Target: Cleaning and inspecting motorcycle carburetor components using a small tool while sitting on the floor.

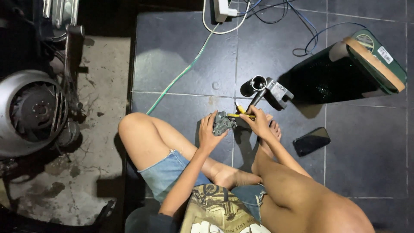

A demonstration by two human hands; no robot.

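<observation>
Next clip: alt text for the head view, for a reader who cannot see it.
Seated on dark floor tiles, a person grips a small grey metal part in the left hand and works on it with a yellow-handled tool held in the right hand. A black phone lies nearby.

Left hand (210,134) and right hand (258,123) close together over dark tile floor (181,56), small grey metal part (223,122) and yellow-handled tool (241,115) between them.

Ahead of hands, very near: grey cylinder part with bracket (265,88) blocks forward way.

Right-forward: green box (349,69) stands, with cables (302,26) behind.

Right side: black phone (311,141) lies flat on floor, low obstacle.

Left-forward: open tile, only green-white cable (185,71) crosses diagonal.

Far left: engine fan housing (32,112), well apart.

Near side closed by own legs.
</observation>
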